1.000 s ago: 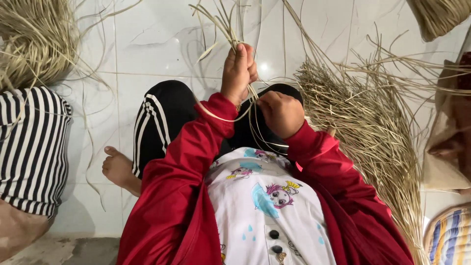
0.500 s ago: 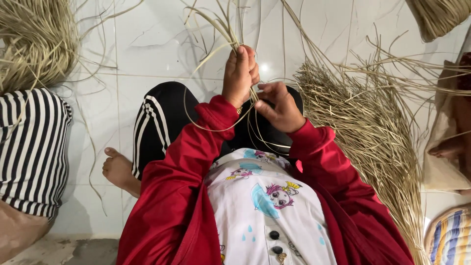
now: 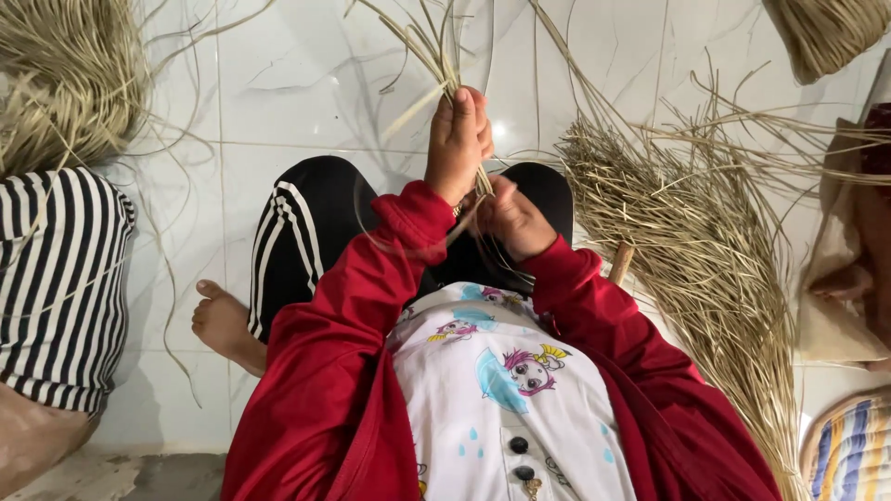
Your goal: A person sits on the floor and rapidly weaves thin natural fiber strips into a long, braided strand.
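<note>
My left hand point(image 3: 457, 141) is raised in front of me, fist closed around a thin bundle of dry straw strands point(image 3: 434, 57) whose ends fan out above it. My right hand point(image 3: 513, 219) sits just below and to the right, fingers pinched on the loose strands that trail down from the bundle and loop over my black trousers point(image 3: 306, 223). Both arms wear red sleeves.
A large pile of dry straw point(image 3: 691, 237) lies on the white tiled floor point(image 3: 306, 83) at my right. More straw point(image 3: 65, 74) is heaped at the top left, above a person in a black-and-white striped garment point(image 3: 60, 288). Another person's brown cloth point(image 3: 849, 269) is at the right edge.
My right hand has drawn in closer under the left fist, pulling the looped strands tighter. The left hand has stayed raised with the bundle.
</note>
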